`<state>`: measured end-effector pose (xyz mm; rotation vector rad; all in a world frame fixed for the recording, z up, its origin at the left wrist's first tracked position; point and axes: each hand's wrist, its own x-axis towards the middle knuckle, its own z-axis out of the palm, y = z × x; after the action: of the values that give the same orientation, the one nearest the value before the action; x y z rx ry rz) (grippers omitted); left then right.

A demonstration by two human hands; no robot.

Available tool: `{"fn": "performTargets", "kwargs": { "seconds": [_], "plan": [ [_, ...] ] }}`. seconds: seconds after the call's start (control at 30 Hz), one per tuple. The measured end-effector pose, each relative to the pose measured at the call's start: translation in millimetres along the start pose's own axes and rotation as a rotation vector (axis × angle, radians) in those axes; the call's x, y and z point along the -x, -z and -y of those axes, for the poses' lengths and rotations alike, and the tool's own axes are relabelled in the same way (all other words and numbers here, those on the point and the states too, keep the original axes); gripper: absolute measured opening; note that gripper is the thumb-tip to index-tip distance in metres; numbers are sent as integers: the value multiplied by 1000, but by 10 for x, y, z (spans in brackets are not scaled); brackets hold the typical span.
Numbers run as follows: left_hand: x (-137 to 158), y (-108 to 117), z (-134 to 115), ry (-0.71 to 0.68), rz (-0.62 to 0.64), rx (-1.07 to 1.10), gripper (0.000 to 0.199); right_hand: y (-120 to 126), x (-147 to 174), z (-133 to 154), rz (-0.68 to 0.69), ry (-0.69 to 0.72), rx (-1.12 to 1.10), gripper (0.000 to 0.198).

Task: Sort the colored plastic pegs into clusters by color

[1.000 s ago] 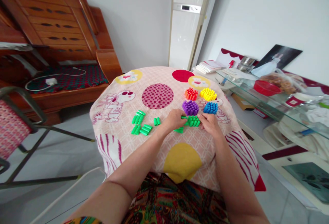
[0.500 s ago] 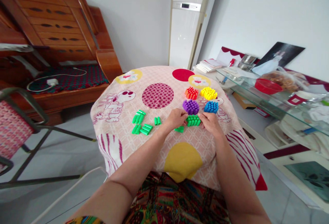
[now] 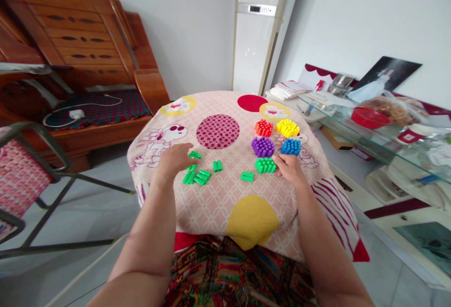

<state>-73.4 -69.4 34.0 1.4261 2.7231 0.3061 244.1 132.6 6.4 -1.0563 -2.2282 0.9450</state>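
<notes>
Green pieces (image 3: pixel 266 166) stand clustered, others (image 3: pixel 247 178) lying flat.

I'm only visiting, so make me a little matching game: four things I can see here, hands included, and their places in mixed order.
Things:
1. left hand
2. right hand
3. yellow cluster
4. red bowl

Places:
A. behind the blue cluster, as the wearer sees it
B. on the glass shelf
C. at the right end of the green cluster
D. at the leftmost green pieces

Right pairs: 1-D, 2-C, 3-A, 4-B.
</notes>
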Motion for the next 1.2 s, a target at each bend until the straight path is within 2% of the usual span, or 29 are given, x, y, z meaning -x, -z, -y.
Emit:
{"fn": "performTargets", "kwargs": {
  "seconds": [0.1,0.2,0.37,0.47,0.57,0.7,0.87,1.03,1.2],
  "plan": [
    [40,-49,112,-17,74,-2,59,-2,-2,8,0,2,-4,39],
    [59,-79,105,-11,72,20,63,0,-1,11,-3,-1,-3,39],
    [79,-12,11,30,-39,67,62,1,2,-4,2,7,-15,39],
    [107,68,-158,5,-119,129,62,-4,-3,-25,4,21,-13,40],
    [147,96,-477,-130,-174,267,51,-6,-11,-43,1,30,1,41],
    [223,27,-1031,-512,-179,425,39,-4,-14,-46,3,23,-12,40],
    [259,-90,-1550,-826,-75,479,38,3,-20,-58,29,2,-31,38],
    [212,-211,-1740,-928,19,451,39,4,-36,-98,45,27,-28,39],
    [205,-368,-1792,-947,24,415,34,-4,-39,-92,42,27,-44,39]
  ]
}}
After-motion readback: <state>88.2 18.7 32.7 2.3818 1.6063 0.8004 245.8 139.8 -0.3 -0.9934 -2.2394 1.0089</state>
